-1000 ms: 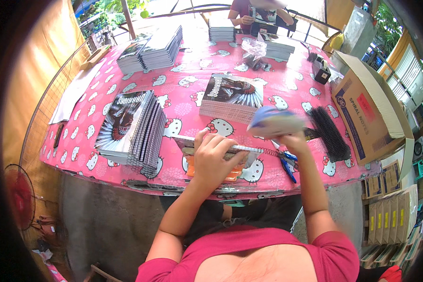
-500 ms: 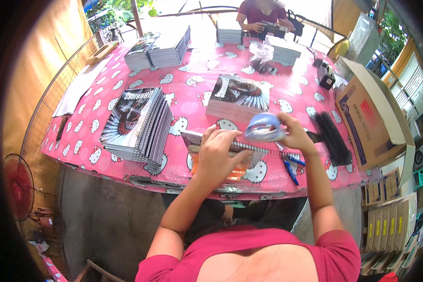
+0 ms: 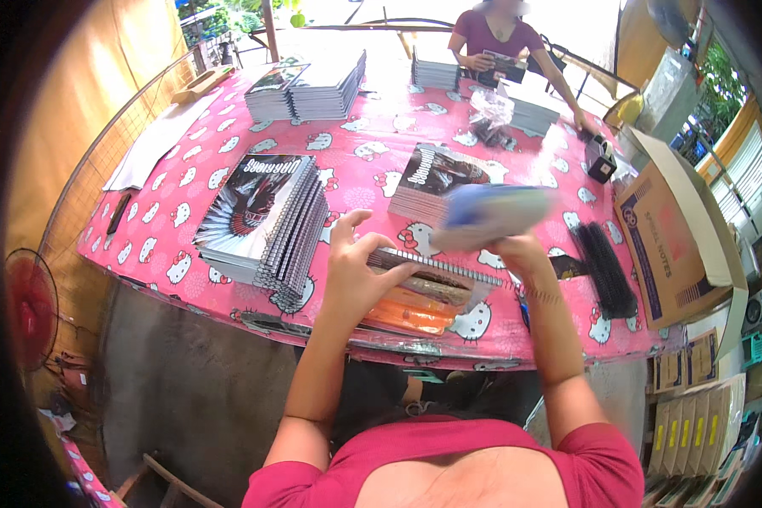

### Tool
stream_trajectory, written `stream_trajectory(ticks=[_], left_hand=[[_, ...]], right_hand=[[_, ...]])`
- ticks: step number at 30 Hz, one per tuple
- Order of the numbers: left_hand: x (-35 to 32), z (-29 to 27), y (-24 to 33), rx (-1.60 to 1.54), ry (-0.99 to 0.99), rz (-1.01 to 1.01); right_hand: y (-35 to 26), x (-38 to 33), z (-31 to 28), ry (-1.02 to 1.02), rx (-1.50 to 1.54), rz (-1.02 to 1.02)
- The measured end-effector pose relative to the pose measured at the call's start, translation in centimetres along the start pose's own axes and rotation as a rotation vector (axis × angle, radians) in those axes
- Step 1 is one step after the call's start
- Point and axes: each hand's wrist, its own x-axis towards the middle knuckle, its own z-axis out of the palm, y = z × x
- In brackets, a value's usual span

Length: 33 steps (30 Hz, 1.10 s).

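Observation:
A spiral-bound notebook (image 3: 436, 275) stands tilted near the table's front edge, its wire coil along the upper edge. My left hand (image 3: 353, 275) grips its left end between thumb and fingers, the other fingers raised. Loose coil runs past the notebook's right end toward my right wrist. My right hand (image 3: 521, 254) is closed on a blue and grey object (image 3: 491, 216), smeared by motion, so its kind is unclear. An orange packet (image 3: 411, 313) lies below the notebook. Blue-handled pliers (image 3: 525, 315) are mostly hidden by my right forearm.
Stacks of bound notebooks (image 3: 258, 216) stand at left; an unbound-looking stack (image 3: 432, 182) sits ahead. Black coils (image 3: 605, 271) lie at right beside an open carton (image 3: 665, 245). Across the table, a person (image 3: 495, 42) reaches toward a black tape dispenser (image 3: 601, 159).
My left hand has shifted left to the notebook's end, its fingers lifting. The blue and grey object in my right hand is swinging fast. The person opposite has stretched an arm toward the dispenser.

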Motion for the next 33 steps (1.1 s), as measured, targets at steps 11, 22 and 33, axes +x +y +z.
stream_trajectory(ticks=[11, 22, 33], left_hand=[[-1.1, 0.8, -3.0, -0.771, 0.136, -0.361], [-2.4, 0.1, -5.8, -0.962, 0.174, -0.442], [0.2, -0.2, -4.5, -1.036, -0.048, -0.433]], right_hand=[[1.9, 3.4, 0.5, -0.042, -0.794, -0.076], [0.8, 4.8, 3.6, -0.095, -0.519, -0.018], [5.2, -6.4, -0.4, 0.275, -1.384, 0.244]])
